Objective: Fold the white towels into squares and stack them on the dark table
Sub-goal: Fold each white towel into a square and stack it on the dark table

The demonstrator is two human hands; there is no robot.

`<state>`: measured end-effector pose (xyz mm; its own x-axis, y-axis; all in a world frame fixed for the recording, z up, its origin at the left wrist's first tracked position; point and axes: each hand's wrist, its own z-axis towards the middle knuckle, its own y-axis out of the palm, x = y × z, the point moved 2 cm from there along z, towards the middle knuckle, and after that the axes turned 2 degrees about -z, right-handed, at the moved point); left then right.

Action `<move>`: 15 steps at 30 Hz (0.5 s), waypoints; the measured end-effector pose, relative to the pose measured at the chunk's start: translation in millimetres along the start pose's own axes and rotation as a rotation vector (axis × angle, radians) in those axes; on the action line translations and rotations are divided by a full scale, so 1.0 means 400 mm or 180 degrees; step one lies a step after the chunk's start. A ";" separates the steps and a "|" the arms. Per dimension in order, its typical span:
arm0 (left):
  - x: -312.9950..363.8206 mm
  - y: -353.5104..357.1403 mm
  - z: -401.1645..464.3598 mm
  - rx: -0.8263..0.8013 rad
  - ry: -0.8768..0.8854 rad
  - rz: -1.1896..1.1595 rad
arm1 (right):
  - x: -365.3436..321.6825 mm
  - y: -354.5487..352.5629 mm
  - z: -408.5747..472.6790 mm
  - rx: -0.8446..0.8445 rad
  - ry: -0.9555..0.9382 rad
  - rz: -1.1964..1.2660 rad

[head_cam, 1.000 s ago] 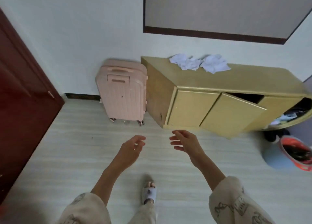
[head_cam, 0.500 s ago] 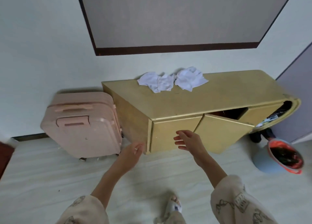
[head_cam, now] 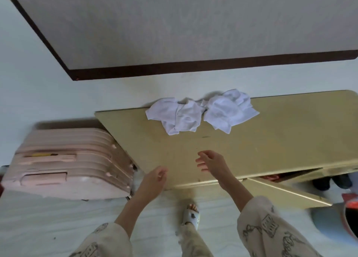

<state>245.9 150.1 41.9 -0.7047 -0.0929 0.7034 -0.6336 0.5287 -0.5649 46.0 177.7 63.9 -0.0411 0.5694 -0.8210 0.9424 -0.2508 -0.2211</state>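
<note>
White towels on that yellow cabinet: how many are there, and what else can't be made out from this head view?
- Crumpled white towels: bunched together, count unclear.
- Inside of the yellow wooden cabinet: its top and open door hide the contents.
- Blue bin with red rim: cut off by the right edge.
- Dark table: not in view.
- Left hand: blurred.
</note>
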 end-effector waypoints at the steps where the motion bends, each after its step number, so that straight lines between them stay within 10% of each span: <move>1: 0.018 0.008 0.047 0.0043 -0.0070 -0.0015 | -0.010 -0.014 0.048 0.0001 0.0007 -0.0127; 15: 0.083 0.059 0.542 0.0207 0.0925 0.1233 | -0.025 0.036 0.559 -0.0355 -0.1841 -0.3891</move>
<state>138.3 -23.4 -41.4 -0.7801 0.3446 0.5222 -0.3674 0.4231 -0.8282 -14.2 -6.7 -48.6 -0.9702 -0.0341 -0.2398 0.2237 0.2539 -0.9410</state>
